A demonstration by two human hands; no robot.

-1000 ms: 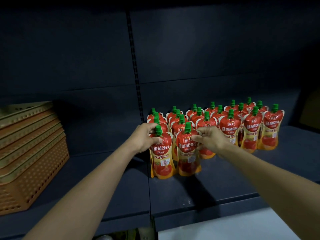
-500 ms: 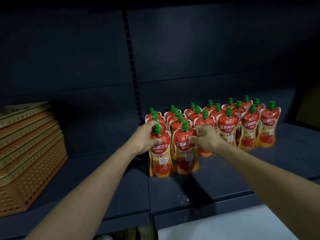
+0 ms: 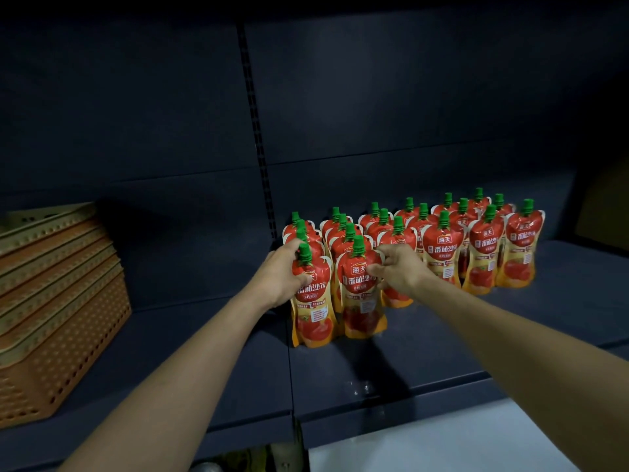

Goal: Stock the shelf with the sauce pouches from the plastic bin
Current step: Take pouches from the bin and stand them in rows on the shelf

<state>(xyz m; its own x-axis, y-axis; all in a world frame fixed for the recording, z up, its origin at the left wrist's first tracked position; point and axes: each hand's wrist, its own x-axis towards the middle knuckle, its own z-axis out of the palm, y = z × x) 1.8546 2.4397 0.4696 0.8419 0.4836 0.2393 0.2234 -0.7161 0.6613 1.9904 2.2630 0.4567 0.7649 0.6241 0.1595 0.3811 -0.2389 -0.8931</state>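
**Item: two front pouches, being seated on the shelf.**

- Left pouch: stands upright on the shelf, green cap up, long axis vertical. It heads the leftmost file, with the right pouch touching its side.
- Right pouch: upright, label forward, at the front of the second file.
- Left hand: grip clamped on the left pouch, fingers curled round its neck and shoulder from the left side.
- Right hand: grip pinched on the upper right edge of the right pouch, coming in from the right.
- Key relation: each pouch lies inward of its own hand, so the two hands bracket the pair. Each hand is nearest its own pouch. By my judgement, letting go calls for drawing the hands outward and back, so the pouches are not tipped forward.
- Standing stock: files of like pouches behind and to the right, all upright.
- Stack of orange bins: far left on the shelf, well apart from the pouches. Whether it is the source bin cannot be told.

**Change against a second ago:** slight. Both hands hold the same pouches at the same points. The pair stands in the same place relative to the files behind it. The small shift in the scene looks like head motion.
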